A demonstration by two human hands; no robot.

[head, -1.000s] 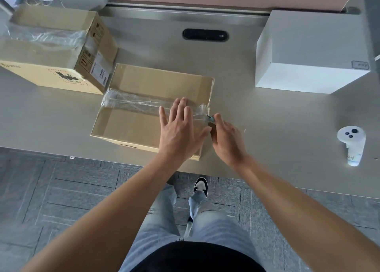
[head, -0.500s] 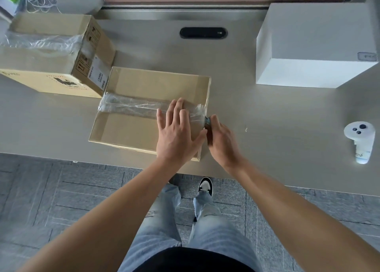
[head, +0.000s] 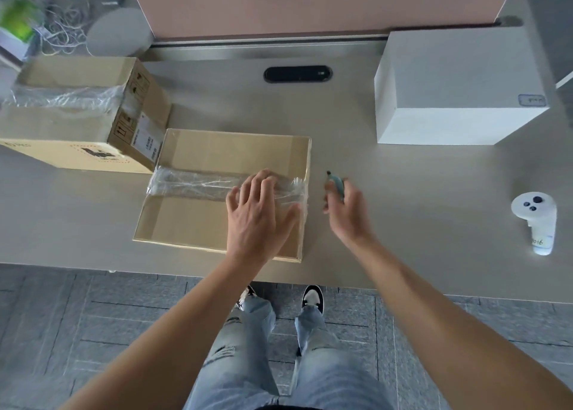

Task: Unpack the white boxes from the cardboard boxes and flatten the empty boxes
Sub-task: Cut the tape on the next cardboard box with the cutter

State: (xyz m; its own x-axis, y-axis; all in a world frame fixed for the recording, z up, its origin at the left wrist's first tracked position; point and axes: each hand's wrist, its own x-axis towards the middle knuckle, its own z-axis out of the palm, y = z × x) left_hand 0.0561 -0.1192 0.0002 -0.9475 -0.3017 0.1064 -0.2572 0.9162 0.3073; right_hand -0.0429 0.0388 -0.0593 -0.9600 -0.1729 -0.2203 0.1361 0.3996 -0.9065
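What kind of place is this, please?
Probably an office workstation: a desk with a cable port, a pink divider panel behind it, and loose cables at far left.

White controller [head: 535, 220] on table [head: 403, 223], tangled cables [head: 63, 27]

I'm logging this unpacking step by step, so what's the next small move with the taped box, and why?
Probably bring the small cutter in the right hand back to the clear tape; it is off the near cardboard box, which looks sealed, with the left hand flat on top.
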